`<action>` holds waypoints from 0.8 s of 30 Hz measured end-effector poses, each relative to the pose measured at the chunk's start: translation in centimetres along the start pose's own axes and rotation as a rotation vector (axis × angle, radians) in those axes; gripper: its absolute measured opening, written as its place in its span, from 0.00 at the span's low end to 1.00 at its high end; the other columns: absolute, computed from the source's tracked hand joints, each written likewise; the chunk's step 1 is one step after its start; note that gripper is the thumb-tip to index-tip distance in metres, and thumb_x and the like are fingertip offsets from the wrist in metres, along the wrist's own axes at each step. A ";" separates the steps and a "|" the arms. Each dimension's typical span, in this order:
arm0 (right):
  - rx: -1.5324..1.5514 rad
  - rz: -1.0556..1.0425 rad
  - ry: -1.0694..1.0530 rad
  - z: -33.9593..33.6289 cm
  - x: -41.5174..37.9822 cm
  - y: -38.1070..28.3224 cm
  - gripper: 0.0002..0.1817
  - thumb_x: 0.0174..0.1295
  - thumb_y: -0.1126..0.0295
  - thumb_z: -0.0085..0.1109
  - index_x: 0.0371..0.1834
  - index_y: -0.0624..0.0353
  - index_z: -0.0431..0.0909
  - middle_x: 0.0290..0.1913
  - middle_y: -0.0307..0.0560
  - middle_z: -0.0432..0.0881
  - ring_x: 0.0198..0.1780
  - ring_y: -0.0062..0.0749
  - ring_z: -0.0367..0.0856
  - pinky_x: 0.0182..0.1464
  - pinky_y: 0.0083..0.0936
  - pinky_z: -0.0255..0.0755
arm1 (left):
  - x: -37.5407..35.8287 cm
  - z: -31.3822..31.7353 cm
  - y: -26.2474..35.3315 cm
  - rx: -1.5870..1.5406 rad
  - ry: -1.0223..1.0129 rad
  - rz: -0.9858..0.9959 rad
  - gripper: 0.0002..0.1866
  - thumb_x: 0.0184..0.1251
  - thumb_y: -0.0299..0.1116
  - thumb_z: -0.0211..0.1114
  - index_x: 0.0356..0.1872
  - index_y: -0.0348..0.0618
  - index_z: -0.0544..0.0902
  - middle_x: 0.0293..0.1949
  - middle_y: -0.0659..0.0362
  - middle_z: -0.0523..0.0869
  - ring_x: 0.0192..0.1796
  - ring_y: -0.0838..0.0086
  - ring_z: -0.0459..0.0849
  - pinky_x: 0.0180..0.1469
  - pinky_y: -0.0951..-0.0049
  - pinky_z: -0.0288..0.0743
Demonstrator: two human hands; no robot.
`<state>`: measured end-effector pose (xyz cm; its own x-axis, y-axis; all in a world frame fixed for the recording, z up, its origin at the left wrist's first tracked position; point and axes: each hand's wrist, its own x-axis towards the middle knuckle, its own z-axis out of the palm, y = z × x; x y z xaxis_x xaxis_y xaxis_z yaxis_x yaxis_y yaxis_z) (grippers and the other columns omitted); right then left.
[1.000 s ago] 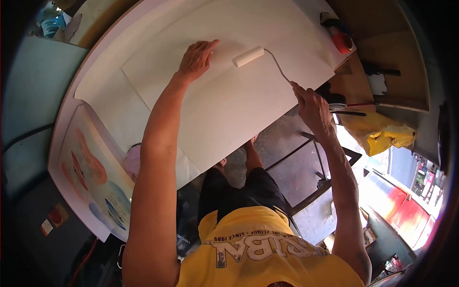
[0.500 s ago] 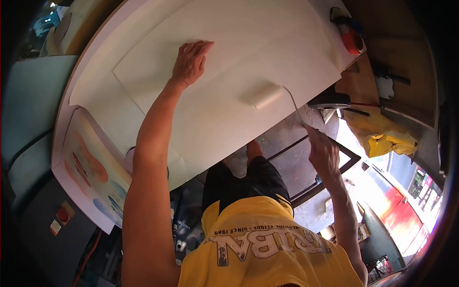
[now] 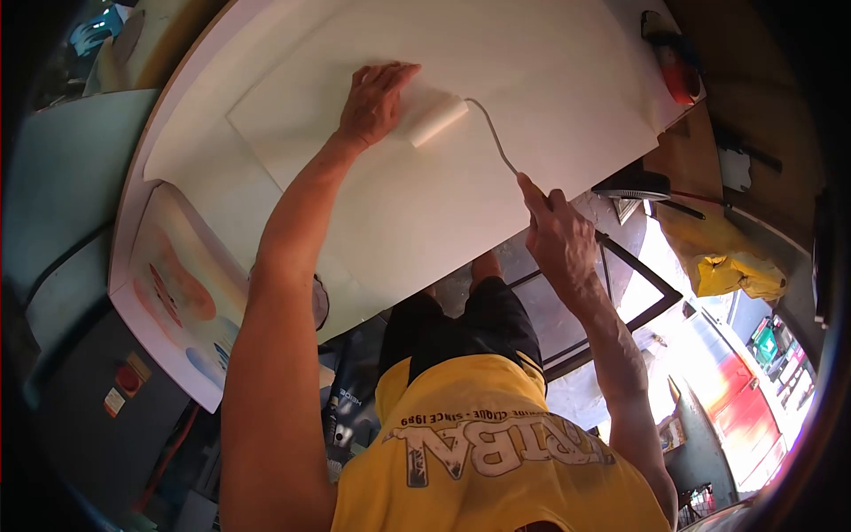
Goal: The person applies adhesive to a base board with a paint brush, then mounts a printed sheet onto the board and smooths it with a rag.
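Note:
A large white sheet (image 3: 390, 199) lies across a pale worktable (image 3: 199, 75). My left hand (image 3: 372, 105) rests on the sheet's upper part, fingers stretched out and holding nothing. My right hand (image 3: 565, 238) is wrapped round the handle of a paint roller (image 3: 439, 122), whose grip is mostly hidden in the palm. From that hand a bent metal rod reaches to the white roller sleeve, which meets the sheet just right of my left hand.
A sheet with coloured printed shapes (image 3: 173, 297) covers the table's left end. A red and black object (image 3: 681, 80) sits at the far right corner. Beyond the right edge are a dark fan (image 3: 634, 184), a dark frame (image 3: 651, 266) and yellow cloth (image 3: 736, 273).
The roller has moved up and left across the sheet, close to my left hand. My right hand has followed it over the table's edge. My left hand stays on the sheet.

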<state>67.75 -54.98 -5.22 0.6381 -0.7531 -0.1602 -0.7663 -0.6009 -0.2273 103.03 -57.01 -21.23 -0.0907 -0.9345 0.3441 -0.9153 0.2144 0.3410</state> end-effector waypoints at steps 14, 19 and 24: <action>-0.075 0.057 0.203 -4.3 0.5 11.8 0.25 0.67 0.73 0.65 0.68 0.42 0.83 0.34 0.47 0.83 0.28 0.45 0.85 0.32 0.40 0.82 | 0.5 0.0 0.4 0.050 -0.005 0.011 0.31 0.70 0.20 0.60 0.74 0.54 0.74 0.67 0.64 0.81 0.65 0.67 0.79 0.70 0.58 0.68; -0.058 0.045 0.098 -2.8 2.6 13.3 0.25 0.68 0.73 0.64 0.68 0.42 0.81 0.35 0.48 0.83 0.29 0.46 0.86 0.33 0.40 0.83 | 0.4 0.1 0.3 0.055 -0.020 0.018 0.32 0.70 0.21 0.60 0.75 0.55 0.73 0.69 0.64 0.80 0.63 0.64 0.78 0.70 0.58 0.68; -0.149 0.053 0.076 -2.3 -1.4 14.4 0.27 0.66 0.75 0.63 0.69 0.43 0.81 0.36 0.48 0.83 0.30 0.45 0.87 0.34 0.39 0.84 | 0.6 0.1 0.5 0.065 -0.048 0.010 0.32 0.70 0.20 0.61 0.75 0.54 0.74 0.70 0.64 0.80 0.62 0.63 0.79 0.68 0.57 0.69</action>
<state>55.68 -63.19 -6.01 0.5934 -0.7995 -0.0938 -0.8049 -0.5887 -0.0748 102.46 -57.51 -20.93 -0.1176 -0.9454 0.3040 -0.9376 0.2066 0.2798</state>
